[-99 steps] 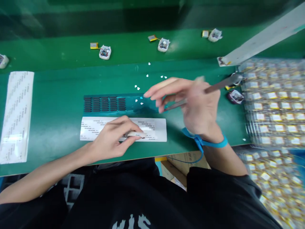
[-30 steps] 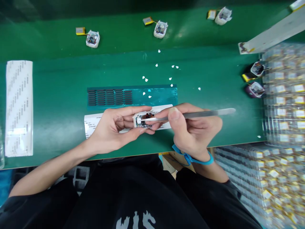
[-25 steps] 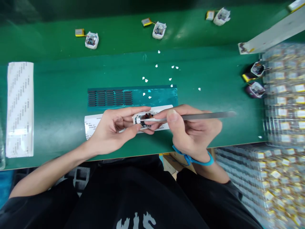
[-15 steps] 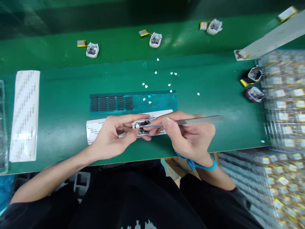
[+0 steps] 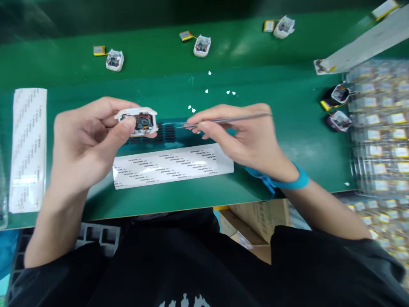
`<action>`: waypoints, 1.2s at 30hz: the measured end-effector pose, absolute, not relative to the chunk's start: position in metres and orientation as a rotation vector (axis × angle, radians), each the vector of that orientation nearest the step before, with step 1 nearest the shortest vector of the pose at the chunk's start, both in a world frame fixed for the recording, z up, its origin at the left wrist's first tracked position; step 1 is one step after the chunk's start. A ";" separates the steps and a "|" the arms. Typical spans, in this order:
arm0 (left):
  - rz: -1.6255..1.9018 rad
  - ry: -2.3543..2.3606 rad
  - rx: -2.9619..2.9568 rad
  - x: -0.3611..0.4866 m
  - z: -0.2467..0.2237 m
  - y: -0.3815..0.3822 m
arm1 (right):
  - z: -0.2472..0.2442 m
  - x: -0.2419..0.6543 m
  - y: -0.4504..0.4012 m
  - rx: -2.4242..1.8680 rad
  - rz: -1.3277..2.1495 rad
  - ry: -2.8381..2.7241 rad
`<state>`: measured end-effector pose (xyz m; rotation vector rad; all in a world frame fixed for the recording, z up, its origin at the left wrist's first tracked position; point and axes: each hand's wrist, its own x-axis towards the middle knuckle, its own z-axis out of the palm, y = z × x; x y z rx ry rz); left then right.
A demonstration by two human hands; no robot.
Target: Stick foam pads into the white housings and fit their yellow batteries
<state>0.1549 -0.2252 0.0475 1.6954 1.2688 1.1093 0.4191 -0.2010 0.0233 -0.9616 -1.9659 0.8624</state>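
Note:
A white casing with a circuit board inside (image 5: 144,122) is held in my left hand (image 5: 92,136), thumb on its left part and fingers behind it. My right hand (image 5: 236,134) pinches metal tweezers (image 5: 236,119), whose tips point left over a blue strip (image 5: 188,136) bearing rows of small black pieces (image 5: 168,133). The casing and my left fingers cover part of those rows. Below lies a white printed sheet (image 5: 172,167). Small white dots (image 5: 193,110) are scattered on the green table (image 5: 287,170).
Three white casings (image 5: 114,60), (image 5: 202,45), (image 5: 284,27) with batteries lie along the back. Two dark casings (image 5: 339,121) sit at the right, beside clear trays of batteries (image 5: 377,128). Another white sheet (image 5: 28,149) lies at the left. An open cardboard box (image 5: 258,221) is below the table edge.
My left hand has moved left and up with the casing. The tweezers have left the casing, and my right hand has moved up. More of the white sheet shows.

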 end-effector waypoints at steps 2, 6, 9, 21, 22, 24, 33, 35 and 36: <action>1.021 1.283 1.828 0.150 0.043 -0.220 | 0.008 0.415 -0.183 -0.935 0.923 -2.023; 0.624 1.259 2.141 0.151 0.030 -0.213 | -0.019 0.410 -0.168 -0.935 1.011 -2.004; 0.446 1.179 2.266 0.155 0.023 -0.211 | -0.024 0.412 -0.171 -0.959 1.015 -1.958; 0.387 1.177 2.363 0.158 0.010 -0.211 | -0.023 0.409 -0.162 -0.965 1.045 -1.994; 0.387 1.175 2.367 0.158 0.009 -0.211 | -0.022 0.409 -0.162 -0.956 1.030 -2.011; 0.393 1.166 2.377 0.158 0.009 -0.211 | -0.019 0.409 -0.165 -0.940 0.975 -2.055; 0.321 1.175 2.381 0.159 0.009 -0.210 | -0.025 0.405 -0.173 -0.886 0.688 -2.229; 0.312 1.198 2.377 0.160 0.007 -0.210 | -0.026 0.405 -0.171 -0.905 0.606 -2.244; 0.318 1.206 2.380 0.160 0.007 -0.210 | -0.024 0.406 -0.170 -0.902 0.565 -2.222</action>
